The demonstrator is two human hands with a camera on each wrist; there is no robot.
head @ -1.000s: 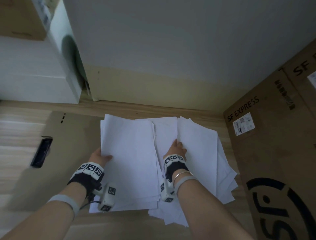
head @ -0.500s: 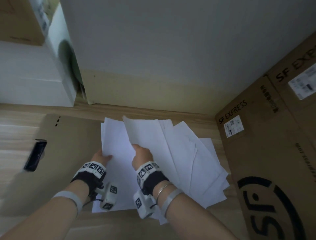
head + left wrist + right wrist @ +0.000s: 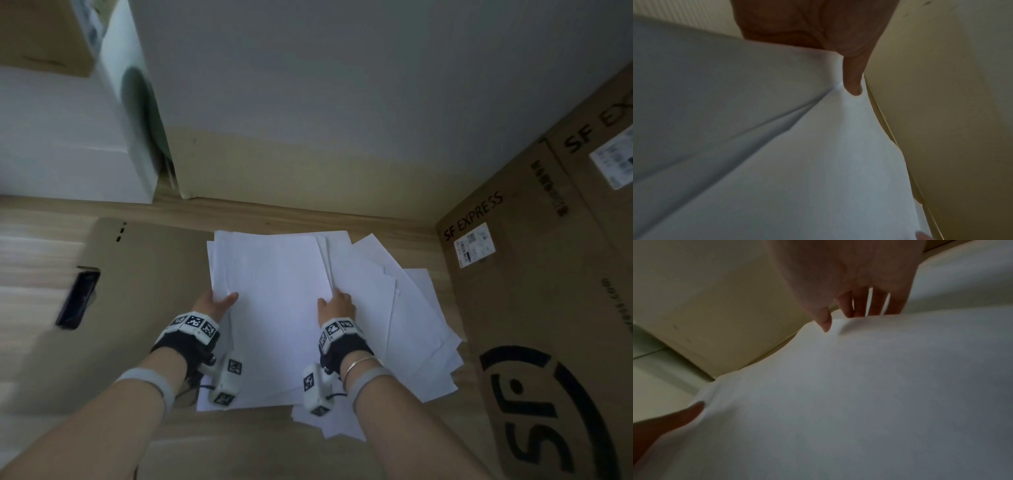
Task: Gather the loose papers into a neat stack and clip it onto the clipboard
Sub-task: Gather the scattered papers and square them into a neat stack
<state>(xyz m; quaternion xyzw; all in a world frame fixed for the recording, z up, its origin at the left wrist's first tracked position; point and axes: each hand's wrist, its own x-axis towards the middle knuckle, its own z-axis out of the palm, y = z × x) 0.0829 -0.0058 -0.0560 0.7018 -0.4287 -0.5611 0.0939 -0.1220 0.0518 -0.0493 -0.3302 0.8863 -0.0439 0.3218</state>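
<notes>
Head view: a black clip [image 3: 76, 298] sits on the brown clipboard [image 3: 137, 291] at the far left. The left hand [image 3: 214, 303] pinches the left edge of the white papers [image 3: 281, 308], thumb on top. The right hand [image 3: 337, 305] grips their right side, fingers tucked under. More loose sheets [image 3: 411, 325] fan out beside a closed cardboard box [image 3: 534, 291].

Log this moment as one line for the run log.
left hand grips papers | right hand grips their right edge | clipboard beneath, clip unused
</notes>
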